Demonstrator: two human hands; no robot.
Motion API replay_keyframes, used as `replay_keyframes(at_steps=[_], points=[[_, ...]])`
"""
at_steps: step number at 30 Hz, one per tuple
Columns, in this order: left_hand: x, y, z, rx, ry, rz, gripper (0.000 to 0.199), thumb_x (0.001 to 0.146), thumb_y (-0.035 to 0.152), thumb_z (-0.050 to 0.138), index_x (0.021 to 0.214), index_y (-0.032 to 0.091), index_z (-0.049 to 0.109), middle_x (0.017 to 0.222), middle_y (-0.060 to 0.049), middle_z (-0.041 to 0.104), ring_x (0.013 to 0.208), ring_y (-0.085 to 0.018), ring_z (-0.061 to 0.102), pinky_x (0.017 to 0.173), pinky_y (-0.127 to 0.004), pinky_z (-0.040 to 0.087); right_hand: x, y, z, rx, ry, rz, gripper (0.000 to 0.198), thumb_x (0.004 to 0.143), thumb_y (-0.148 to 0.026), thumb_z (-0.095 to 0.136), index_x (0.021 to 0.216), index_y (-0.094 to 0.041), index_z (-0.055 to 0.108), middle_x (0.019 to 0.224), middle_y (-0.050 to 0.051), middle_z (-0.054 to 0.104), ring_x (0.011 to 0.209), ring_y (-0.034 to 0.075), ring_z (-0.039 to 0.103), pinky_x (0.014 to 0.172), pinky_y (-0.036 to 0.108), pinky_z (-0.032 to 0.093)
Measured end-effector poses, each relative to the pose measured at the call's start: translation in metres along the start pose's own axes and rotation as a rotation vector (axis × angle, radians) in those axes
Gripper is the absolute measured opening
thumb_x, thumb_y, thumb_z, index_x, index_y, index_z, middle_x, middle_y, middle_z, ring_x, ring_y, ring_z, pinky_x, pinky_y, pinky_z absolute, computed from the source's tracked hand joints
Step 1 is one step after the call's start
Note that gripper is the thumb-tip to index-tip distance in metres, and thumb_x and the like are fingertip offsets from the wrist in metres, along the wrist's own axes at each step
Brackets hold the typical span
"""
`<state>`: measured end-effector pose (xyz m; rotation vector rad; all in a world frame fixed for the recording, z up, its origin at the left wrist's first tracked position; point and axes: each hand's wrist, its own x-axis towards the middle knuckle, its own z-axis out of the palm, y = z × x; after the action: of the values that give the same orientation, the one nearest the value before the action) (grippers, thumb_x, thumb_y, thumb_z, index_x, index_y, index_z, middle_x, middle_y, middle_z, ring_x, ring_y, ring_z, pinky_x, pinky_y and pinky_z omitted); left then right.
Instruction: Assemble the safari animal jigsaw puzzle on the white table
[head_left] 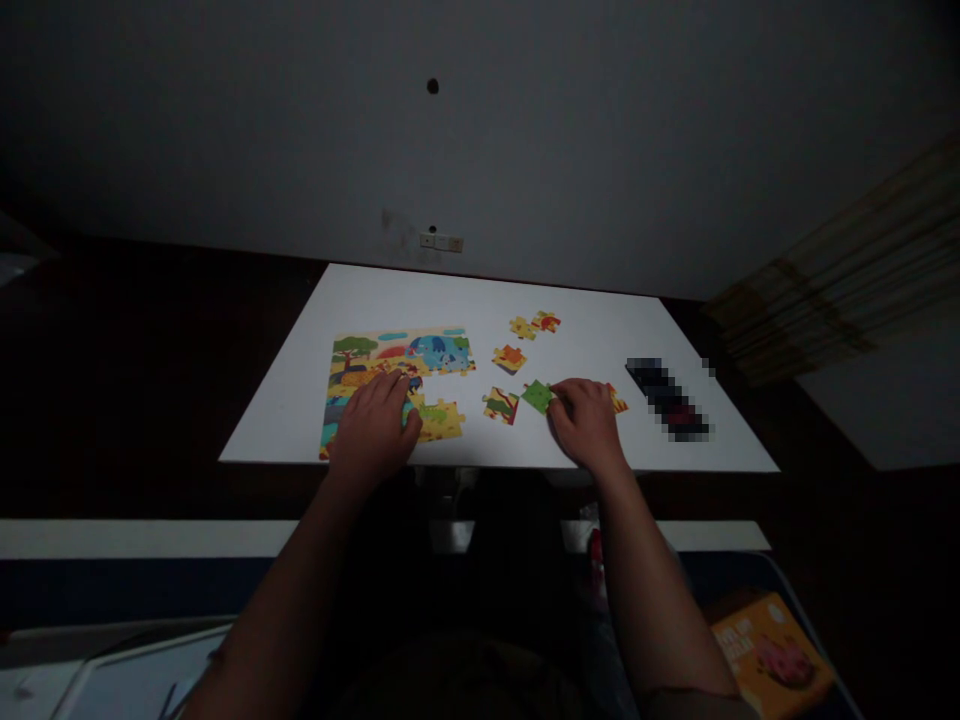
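A partly joined jigsaw puzzle [442, 352] with a tree, blue elephants and other animals lies on the left half of the white table. My left hand [375, 425] rests flat on its lower middle, thumb spread, hiding part of the picture. To the right, my right hand [589, 422] has thumb and forefinger closed at the edge of a green puzzle piece [536, 397]. Just left of that sits a piece with a green and brown pattern [501, 405]. An orange-and-yellow piece [510, 359] lies farther back. Another striped piece [619, 399] shows partly beyond my right hand.
Two touching pieces, one yellow [522, 327] and one with red [547, 321], lie toward the back of the white table [285, 400]. A dark blurred object [667, 400] is at the right. Below right stands an orange box [776, 655]. A wall with a socket [441, 242] rises behind.
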<state>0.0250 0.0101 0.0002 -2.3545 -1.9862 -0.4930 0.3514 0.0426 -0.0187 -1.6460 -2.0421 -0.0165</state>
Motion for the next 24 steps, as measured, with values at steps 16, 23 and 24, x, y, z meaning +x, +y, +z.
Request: replay_keyframes(at_steps=[16, 23, 24], points=[[0.0036, 0.0005, -0.0013, 0.007, -0.022, 0.010, 0.049, 0.091, 0.035, 0.043, 0.136, 0.019, 0.046, 0.143, -0.009, 0.048, 0.132, -0.027, 0.043, 0.113, -0.046, 0.032, -0.0014, 0.0037, -0.0034, 0.094, 0.057, 0.028, 0.029, 0.084, -0.015, 0.043, 0.102, -0.022, 0.064, 0.101, 0.008, 0.066, 0.102, 0.027, 0.053, 0.097, 0.046, 0.037], [0.0033, 0.0012, -0.0015, 0.033, -0.028, 0.011, 0.049, 0.092, 0.036, 0.041, 0.138, 0.020, 0.043, 0.143, -0.009, 0.047, 0.132, -0.027, 0.042, 0.113, -0.046, 0.032, -0.0004, 0.0005, -0.0051, 0.092, 0.046, 0.033, 0.026, 0.085, -0.018, 0.043, 0.100, -0.023, 0.064, 0.099, 0.008, 0.066, 0.100, 0.028, 0.054, 0.098, 0.047, 0.036], [0.0033, 0.0013, -0.0015, 0.029, -0.028, 0.013, 0.049, 0.092, 0.036, 0.041, 0.138, 0.019, 0.043, 0.144, -0.009, 0.047, 0.132, -0.027, 0.042, 0.113, -0.047, 0.032, -0.0004, 0.0000, -0.0055, 0.088, 0.044, 0.036, 0.026, 0.085, -0.018, 0.043, 0.099, -0.023, 0.064, 0.099, 0.008, 0.066, 0.100, 0.028, 0.054, 0.098, 0.048, 0.035]])
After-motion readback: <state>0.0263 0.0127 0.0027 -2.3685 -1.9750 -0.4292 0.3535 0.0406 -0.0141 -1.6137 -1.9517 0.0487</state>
